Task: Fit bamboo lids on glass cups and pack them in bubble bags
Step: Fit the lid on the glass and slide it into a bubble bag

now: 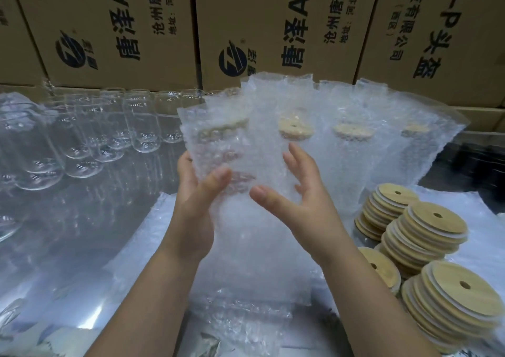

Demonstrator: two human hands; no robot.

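Centrally, left hand (194, 206) gripping crinkly bubble bag (240, 143), round bamboo lids (434, 220) stacked

Both hands are raised side by side: left hand (195, 201) pinches a bubble bag (218, 149) — right hand (303, 195) is spread, fingers relaxed.

Glass cups (90, 138) left; bamboo lids (426, 247) right

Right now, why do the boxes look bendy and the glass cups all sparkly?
In the head view, the wide-angle lens curves the cardboard boxes near the edges; light glints off the glass cups and the shiny tabletop; the bubble bag in the left hand hazes the bamboo lid behind it.
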